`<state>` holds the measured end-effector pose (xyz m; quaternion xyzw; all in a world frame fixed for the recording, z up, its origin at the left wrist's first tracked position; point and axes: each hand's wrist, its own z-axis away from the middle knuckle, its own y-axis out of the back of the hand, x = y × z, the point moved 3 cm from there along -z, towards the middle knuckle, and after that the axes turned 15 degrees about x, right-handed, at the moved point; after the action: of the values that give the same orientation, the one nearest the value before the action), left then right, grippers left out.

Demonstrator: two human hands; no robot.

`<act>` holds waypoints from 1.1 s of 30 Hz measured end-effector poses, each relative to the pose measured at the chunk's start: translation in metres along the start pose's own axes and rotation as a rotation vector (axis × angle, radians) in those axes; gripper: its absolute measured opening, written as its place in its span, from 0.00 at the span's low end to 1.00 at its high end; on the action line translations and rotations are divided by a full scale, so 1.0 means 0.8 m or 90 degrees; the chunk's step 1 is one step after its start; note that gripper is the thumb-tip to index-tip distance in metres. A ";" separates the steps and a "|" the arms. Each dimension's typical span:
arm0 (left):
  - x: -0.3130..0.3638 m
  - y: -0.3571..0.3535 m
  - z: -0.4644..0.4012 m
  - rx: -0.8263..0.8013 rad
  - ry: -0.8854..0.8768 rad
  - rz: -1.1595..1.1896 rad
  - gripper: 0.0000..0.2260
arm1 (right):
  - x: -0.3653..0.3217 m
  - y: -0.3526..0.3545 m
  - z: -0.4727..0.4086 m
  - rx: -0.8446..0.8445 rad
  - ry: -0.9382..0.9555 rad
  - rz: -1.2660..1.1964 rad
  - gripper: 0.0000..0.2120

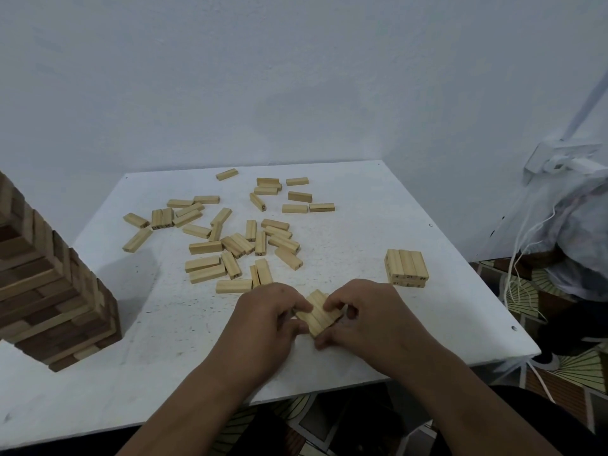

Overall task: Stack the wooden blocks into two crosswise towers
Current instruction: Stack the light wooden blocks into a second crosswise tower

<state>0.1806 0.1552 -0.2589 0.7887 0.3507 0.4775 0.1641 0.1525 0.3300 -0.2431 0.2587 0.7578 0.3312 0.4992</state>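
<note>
Now we press a small row of blocks together near the front edge of the table.

Our left hand (269,315) and right hand (365,315) close on a set of three wooden blocks (316,312) lying side by side and turned at a slant, fingers curled tight against its ends and sides, touching the wood on both flanks. Toward the right edge of the white table (427,340) sits a short stack (407,267), three blocks across its top layer with another layer under it. Loose blocks (230,238) lie scattered over the middle and back of the surface, some touching, some apart. At the left edge stands a tall tower (49,287) of darker and lighter layers laid crosswise, its top cut off by the frame.
</note>
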 end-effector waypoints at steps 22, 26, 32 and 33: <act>-0.003 0.001 0.001 -0.004 0.037 0.016 0.09 | 0.006 -0.001 -0.007 0.023 -0.017 -0.023 0.11; -0.004 0.001 0.001 -0.008 0.046 0.021 0.09 | 0.005 0.000 -0.008 0.011 -0.019 -0.025 0.14; -0.004 0.001 0.000 -0.015 0.051 0.022 0.09 | -0.003 0.001 -0.001 -0.006 0.014 0.017 0.24; -0.004 0.001 0.000 -0.018 0.052 0.022 0.09 | -0.003 0.001 0.000 -0.006 0.016 0.017 0.24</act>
<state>0.1802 0.1524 -0.2605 0.7722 0.3363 0.5171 0.1524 0.1531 0.3286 -0.2412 0.2621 0.7588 0.3445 0.4868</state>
